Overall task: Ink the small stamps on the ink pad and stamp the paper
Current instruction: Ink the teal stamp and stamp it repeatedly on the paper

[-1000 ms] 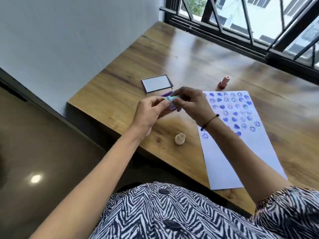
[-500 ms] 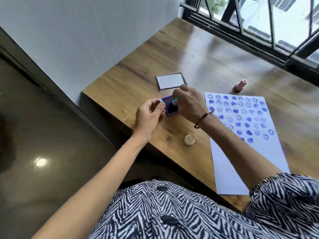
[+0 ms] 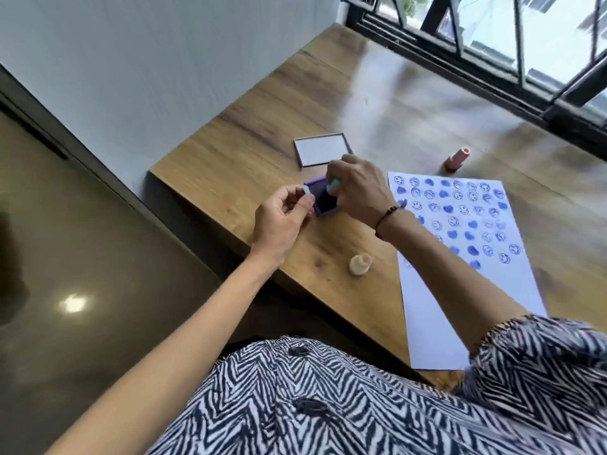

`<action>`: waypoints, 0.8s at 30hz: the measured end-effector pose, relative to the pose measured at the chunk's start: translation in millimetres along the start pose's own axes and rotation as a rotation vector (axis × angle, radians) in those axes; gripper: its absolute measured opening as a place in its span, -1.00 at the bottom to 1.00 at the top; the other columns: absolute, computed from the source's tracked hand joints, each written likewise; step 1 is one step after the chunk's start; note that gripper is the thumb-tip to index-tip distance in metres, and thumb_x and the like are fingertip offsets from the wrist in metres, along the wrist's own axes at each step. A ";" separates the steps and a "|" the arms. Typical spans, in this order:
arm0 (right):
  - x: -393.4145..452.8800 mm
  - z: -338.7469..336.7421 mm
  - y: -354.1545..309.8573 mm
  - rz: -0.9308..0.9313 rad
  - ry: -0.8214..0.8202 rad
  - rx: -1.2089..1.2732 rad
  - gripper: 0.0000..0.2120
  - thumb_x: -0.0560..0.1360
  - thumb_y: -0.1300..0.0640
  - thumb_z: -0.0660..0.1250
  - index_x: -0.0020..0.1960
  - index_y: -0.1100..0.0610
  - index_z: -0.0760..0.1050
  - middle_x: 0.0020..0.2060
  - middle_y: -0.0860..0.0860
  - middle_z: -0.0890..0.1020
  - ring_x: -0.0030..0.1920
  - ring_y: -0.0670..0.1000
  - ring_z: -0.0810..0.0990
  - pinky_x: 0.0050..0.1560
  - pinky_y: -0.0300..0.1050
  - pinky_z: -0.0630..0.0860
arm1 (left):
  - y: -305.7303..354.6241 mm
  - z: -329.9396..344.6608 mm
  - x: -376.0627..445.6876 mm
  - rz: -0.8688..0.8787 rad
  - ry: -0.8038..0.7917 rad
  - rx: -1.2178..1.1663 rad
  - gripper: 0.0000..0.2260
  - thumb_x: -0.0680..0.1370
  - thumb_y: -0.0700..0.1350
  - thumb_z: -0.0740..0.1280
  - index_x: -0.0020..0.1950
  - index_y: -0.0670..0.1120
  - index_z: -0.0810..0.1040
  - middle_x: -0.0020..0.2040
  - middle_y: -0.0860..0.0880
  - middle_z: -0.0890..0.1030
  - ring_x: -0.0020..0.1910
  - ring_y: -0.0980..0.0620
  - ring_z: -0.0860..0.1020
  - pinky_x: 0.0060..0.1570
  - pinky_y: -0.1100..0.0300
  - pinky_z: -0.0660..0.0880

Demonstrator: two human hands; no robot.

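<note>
Wood grain runs the length of the table (image 3: 256, 152) under the window, and near its front corner sits the purple ink pad (image 3: 323, 200), open, with what looks like its lid (image 3: 323, 149) lying flat just behind it. Over the pad, the right hand (image 3: 356, 188) pinches a mint-green stamp (image 3: 335, 185) in closed fingertips, its face down on or just above the dark ink; the hand hides the contact itself. Beside the pad's near edge, the left hand (image 3: 284, 213) has thumb and forefinger drawn narrow around a small pale-green piece (image 3: 306, 190), perhaps the stamp's cap, though I cannot tell for sure. To the right lies the paper (image 3: 453, 307), its upper half already filled with rows of blue smileys and hearts, the lower half bare. A cream stamp (image 3: 360, 264) stands near the table's front edge and a pink one (image 3: 457, 159) lies beyond the sheet. From here I would worry about the pad skating on the slick wood, since nothing seems to pin it, and about the right forearm, which hangs over the printed rows and could smear them if the ink is still wet.
</note>
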State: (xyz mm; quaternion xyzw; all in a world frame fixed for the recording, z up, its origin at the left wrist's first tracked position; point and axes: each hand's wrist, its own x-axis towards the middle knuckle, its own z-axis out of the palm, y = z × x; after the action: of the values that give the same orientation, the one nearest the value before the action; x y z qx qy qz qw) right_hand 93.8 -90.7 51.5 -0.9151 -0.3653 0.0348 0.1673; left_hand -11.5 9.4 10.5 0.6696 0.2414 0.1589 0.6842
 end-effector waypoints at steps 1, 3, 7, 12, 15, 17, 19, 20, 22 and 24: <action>-0.4 -0.9 0.0 -0.005 -0.007 -0.009 -0.87 0.36 0.31 0.27 -0.12 0.21 0.53 -0.10 0.21 0.58 -0.16 0.24 0.53 -0.30 -0.10 0.25 | -0.4 0.0 -0.9 0.005 -0.005 0.003 -0.88 0.48 -0.17 0.34 0.00 -0.13 0.54 -0.19 -0.10 0.60 -0.28 0.07 0.54 -0.12 0.15 0.53; 0.4 -0.6 -1.0 -0.019 0.025 -0.027 -0.87 0.35 0.31 0.26 -0.13 0.21 0.53 -0.12 0.22 0.57 -0.18 0.25 0.53 -0.32 -0.09 0.24 | -0.9 -0.6 -0.1 0.017 -0.016 0.011 -0.87 0.47 -0.16 0.34 0.00 -0.13 0.54 -0.19 -0.09 0.60 -0.29 0.09 0.55 -0.11 0.17 0.53; 1.4 0.9 -2.0 0.024 -0.024 0.002 -0.85 0.36 0.32 0.25 -0.11 0.20 0.53 -0.08 0.21 0.56 -0.13 0.23 0.53 -0.26 -0.07 0.32 | -3.1 -2.1 0.3 0.019 -0.013 0.030 -0.87 0.47 -0.14 0.35 0.00 -0.10 0.55 -0.15 -0.09 0.62 -0.23 0.06 0.56 -0.06 0.10 0.55; -0.5 1.9 -4.4 0.052 0.003 0.016 -0.85 0.37 0.32 0.26 -0.10 0.21 0.54 -0.07 0.22 0.57 -0.12 0.24 0.53 -0.26 -0.03 0.33 | -1.1 -1.9 -0.6 0.024 -0.025 0.046 -0.88 0.47 -0.15 0.35 -0.01 -0.06 0.55 -0.13 -0.10 0.62 -0.19 0.03 0.57 -0.02 0.04 0.54; 0.6 -0.3 -3.0 0.054 -0.004 0.014 -0.84 0.34 0.33 0.27 -0.13 0.20 0.56 -0.11 0.24 0.58 -0.12 0.24 0.54 -0.25 -0.09 0.33 | -0.1 -2.4 -2.7 0.027 -0.035 0.048 -0.87 0.47 -0.16 0.35 0.01 -0.09 0.55 -0.13 -0.09 0.62 -0.19 0.04 0.56 -0.01 0.03 0.55; 0.2 0.0 -2.8 0.056 0.047 0.001 -0.85 0.34 0.32 0.27 -0.12 0.20 0.54 -0.10 0.24 0.57 -0.15 0.26 0.54 -0.25 -0.05 0.38 | 1.8 -2.6 -1.2 0.034 -0.044 0.064 -0.85 0.47 -0.15 0.35 0.03 -0.12 0.55 -0.12 -0.12 0.62 -0.18 0.02 0.57 0.01 0.00 0.55; -5.3 5.1 -4.1 0.076 0.015 -0.018 -0.86 0.36 0.30 0.26 -0.09 0.20 0.51 -0.06 0.23 0.54 -0.14 0.27 0.53 -0.23 0.01 0.43 | 2.8 -2.3 -2.6 0.035 -0.049 0.084 -0.84 0.47 -0.14 0.35 0.03 -0.12 0.55 -0.10 -0.15 0.63 -0.16 -0.01 0.57 0.02 -0.03 0.56; -6.2 5.7 -3.1 0.076 -0.004 -0.023 -0.85 0.36 0.31 0.26 -0.09 0.20 0.51 -0.06 0.22 0.54 -0.13 0.26 0.53 -0.23 -0.01 0.41 | 3.2 -2.3 -3.4 0.037 -0.046 0.084 -0.84 0.47 -0.14 0.35 0.03 -0.10 0.55 -0.09 -0.15 0.63 -0.15 -0.02 0.57 0.02 -0.05 0.56; -8.0 6.2 -1.2 0.084 0.007 -0.017 -0.85 0.34 0.32 0.26 -0.11 0.20 0.52 -0.07 0.21 0.56 -0.13 0.25 0.54 -0.28 -0.08 0.32 | 3.1 -3.8 -5.4 0.041 -0.053 0.090 -0.87 0.47 -0.13 0.35 0.01 -0.06 0.55 -0.10 -0.11 0.63 -0.15 0.00 0.58 0.02 -0.04 0.56; -7.2 7.1 -4.1 0.099 0.050 -0.010 -0.86 0.34 0.32 0.26 -0.12 0.19 0.51 -0.08 0.21 0.54 -0.16 0.25 0.54 -0.31 -0.10 0.27 | 3.3 -4.9 -4.2 0.058 -0.069 0.087 -0.89 0.47 -0.12 0.35 -0.01 -0.02 0.55 -0.11 -0.09 0.63 -0.17 0.02 0.58 0.00 -0.02 0.57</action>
State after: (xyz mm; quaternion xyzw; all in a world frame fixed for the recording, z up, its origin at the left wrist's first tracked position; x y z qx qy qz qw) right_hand 84.6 -90.9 45.7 -0.9335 -0.3153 0.0183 0.1700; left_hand -17.3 11.4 14.3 0.7104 0.2047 0.1446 0.6576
